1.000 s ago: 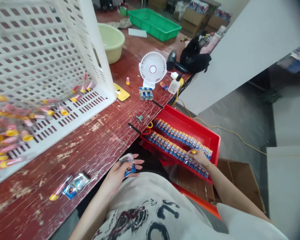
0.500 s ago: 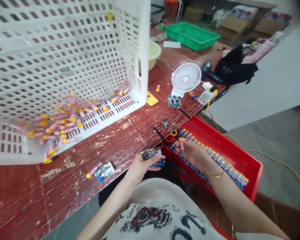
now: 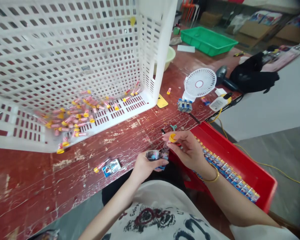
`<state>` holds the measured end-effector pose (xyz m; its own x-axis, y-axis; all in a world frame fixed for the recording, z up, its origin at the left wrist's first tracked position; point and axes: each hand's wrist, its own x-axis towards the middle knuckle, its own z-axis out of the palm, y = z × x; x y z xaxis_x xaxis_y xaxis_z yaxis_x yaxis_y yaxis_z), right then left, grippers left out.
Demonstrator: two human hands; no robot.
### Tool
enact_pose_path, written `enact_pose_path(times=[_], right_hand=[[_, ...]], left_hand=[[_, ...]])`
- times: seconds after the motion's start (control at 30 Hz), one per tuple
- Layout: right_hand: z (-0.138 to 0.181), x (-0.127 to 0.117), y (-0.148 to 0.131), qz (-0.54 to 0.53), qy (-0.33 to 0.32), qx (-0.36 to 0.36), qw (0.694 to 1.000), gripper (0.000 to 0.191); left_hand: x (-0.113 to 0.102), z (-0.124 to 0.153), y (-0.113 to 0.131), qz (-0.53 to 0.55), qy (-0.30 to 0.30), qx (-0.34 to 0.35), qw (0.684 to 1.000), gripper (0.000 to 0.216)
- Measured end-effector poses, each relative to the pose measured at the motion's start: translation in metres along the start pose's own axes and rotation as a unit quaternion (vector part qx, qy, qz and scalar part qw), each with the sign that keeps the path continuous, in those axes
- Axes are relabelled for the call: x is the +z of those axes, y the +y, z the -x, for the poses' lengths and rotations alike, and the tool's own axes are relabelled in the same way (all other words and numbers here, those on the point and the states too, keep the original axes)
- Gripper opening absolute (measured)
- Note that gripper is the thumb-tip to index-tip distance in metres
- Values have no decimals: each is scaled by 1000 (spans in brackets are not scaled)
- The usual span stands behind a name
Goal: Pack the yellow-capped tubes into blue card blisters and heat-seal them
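Note:
My left hand (image 3: 144,164) is closed on a small printed packet (image 3: 155,155) just off the near edge of the red wooden table (image 3: 125,140). Right beside it, my right hand (image 3: 186,149) pinches a small tube with a yellow cap (image 3: 172,138) and holds it against the packet. A red tray (image 3: 240,156) with rows of filled packets sits to my right, below table height. On the table lie one loose yellow-capped tube (image 3: 101,165) and a packet (image 3: 112,167). A white perforated crate (image 3: 72,66), lying on its side, holds several pink tubes with yellow caps (image 3: 77,116).
A small white fan (image 3: 199,83) stands at the table's right side with a bundle of packets (image 3: 184,105) before it. Farther back are a green tray (image 3: 208,40), a pale basin (image 3: 168,57), a black bag (image 3: 255,75) and a yellow cable (image 3: 265,163).
My right hand left the rows in the red tray and came up to my left hand, now pinching a yellow-capped tube. The view swung left and the crate shows more.

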<state>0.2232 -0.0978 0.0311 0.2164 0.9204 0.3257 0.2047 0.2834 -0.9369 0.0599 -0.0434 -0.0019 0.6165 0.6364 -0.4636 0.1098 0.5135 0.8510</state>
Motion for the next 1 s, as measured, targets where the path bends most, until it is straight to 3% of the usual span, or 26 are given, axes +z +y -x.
enact_pose_path(times=[0.13, 0.23, 0.33, 0.53, 0.7, 0.77, 0.87, 1.0], right_hand=[[-3, -1, 5, -40, -17, 53, 998, 17], [-5, -2, 9, -97, 17, 81, 992, 19], [-3, -4, 9, -45, 56, 46, 996, 18], [5, -4, 0, 42, 2, 11, 999, 16], [2, 0, 5, -3, -12, 106, 994, 19], [1, 2, 12, -86, -6, 172, 981, 24], [3, 5, 23, -188, 6, 245, 951, 27], [17, 14, 25, -171, -40, 239, 955, 26]], left_hand=[[-1, -2, -2, 7, -4, 10, 1000, 29], [-1, -3, -5, 14, -3, 12, 1000, 29], [-1, -4, -6, 6, 2, 12, 1000, 31], [-1, -6, -7, -14, 8, 24, 1000, 31], [0, -4, -4, -30, 9, 49, 998, 29], [2, -3, -2, 0, 7, 42, 999, 31], [6, -1, 2, 101, -17, -25, 994, 37], [13, -5, 5, 219, -22, -71, 973, 40]])
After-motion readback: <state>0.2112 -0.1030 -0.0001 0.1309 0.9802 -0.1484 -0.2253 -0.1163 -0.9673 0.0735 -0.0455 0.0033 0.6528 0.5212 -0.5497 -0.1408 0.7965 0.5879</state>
